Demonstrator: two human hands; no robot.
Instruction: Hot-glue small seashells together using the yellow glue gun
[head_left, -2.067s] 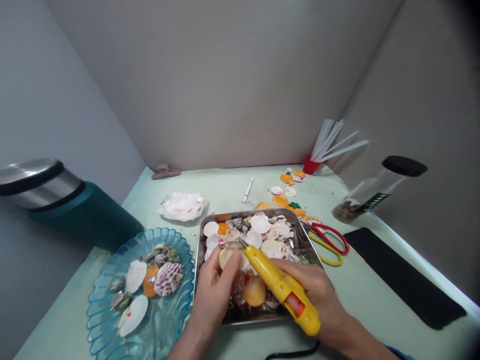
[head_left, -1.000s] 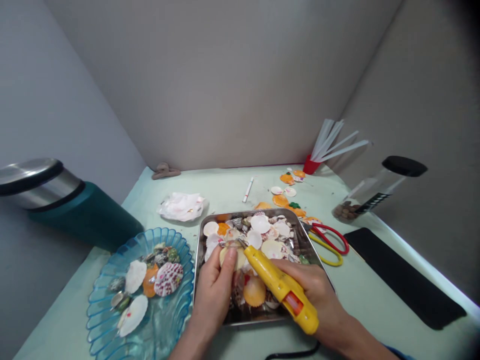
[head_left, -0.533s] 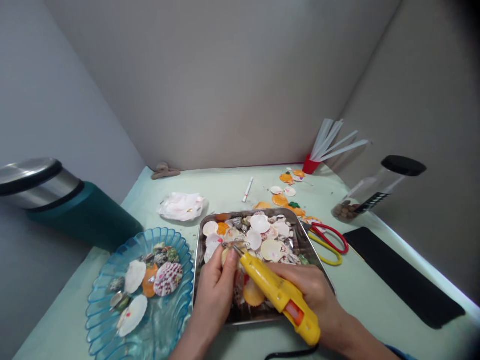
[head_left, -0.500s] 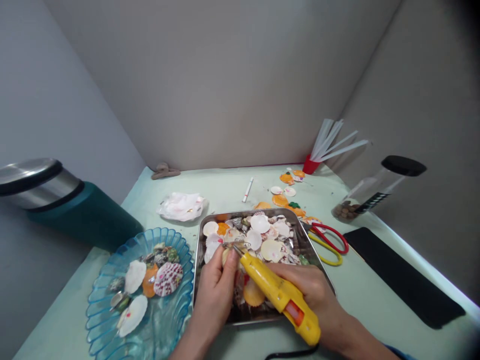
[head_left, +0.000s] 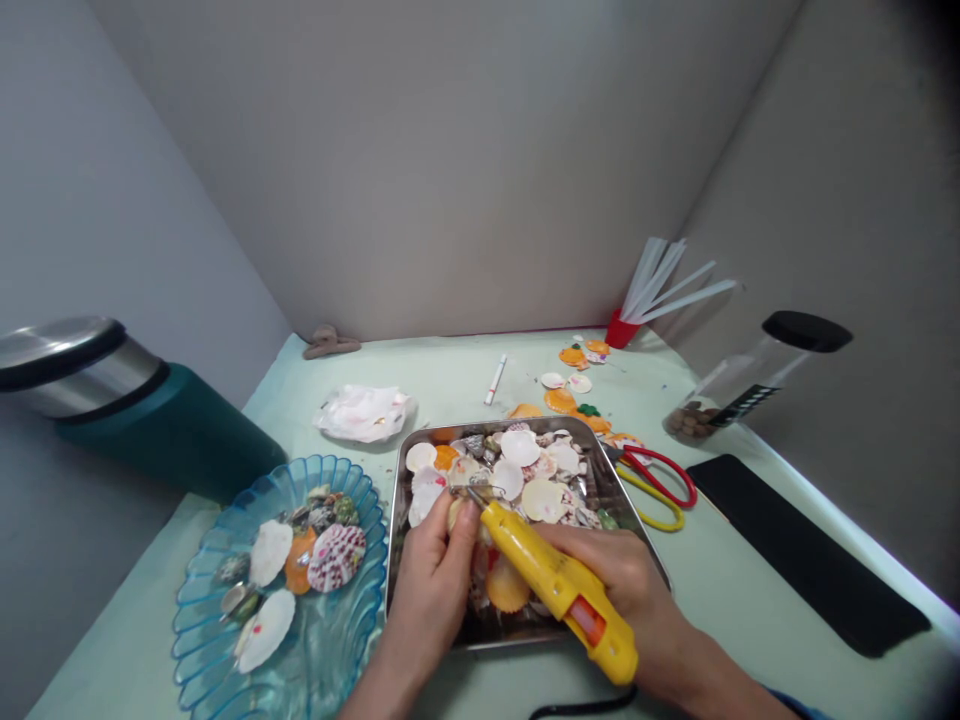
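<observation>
My right hand [head_left: 626, 578] is wrapped round a yellow hot glue gun [head_left: 551, 575], its metal nozzle pointing up and left. Between thumb and fingers, my left hand [head_left: 436, 560] pinches a small pale shell [head_left: 454, 512], mostly hidden by the thumb. The nozzle tip sits right at this shell; whether they touch I cannot tell. A thin metal piece shows at the fingertips, its kind unclear. Both hands are above a metal tray [head_left: 396, 520] heaped with white, orange and speckled shells. A black cord [head_left: 585, 707] runs from the gun's lower end.
A blue scalloped dish [head_left: 195, 600] of shells stands left, beside a green bottle [head_left: 180, 430]. Right of the tray lie red-and-yellow-handled scissors [head_left: 660, 485] and a black flat object [head_left: 806, 550]. Behind are a plastic packet [head_left: 365, 413], a marker [head_left: 496, 380], glue sticks [head_left: 652, 275] and a jar [head_left: 757, 380].
The glue gun has shifted very slightly up and left at its rear end. Both hands keep their grip and otherwise stay almost still.
</observation>
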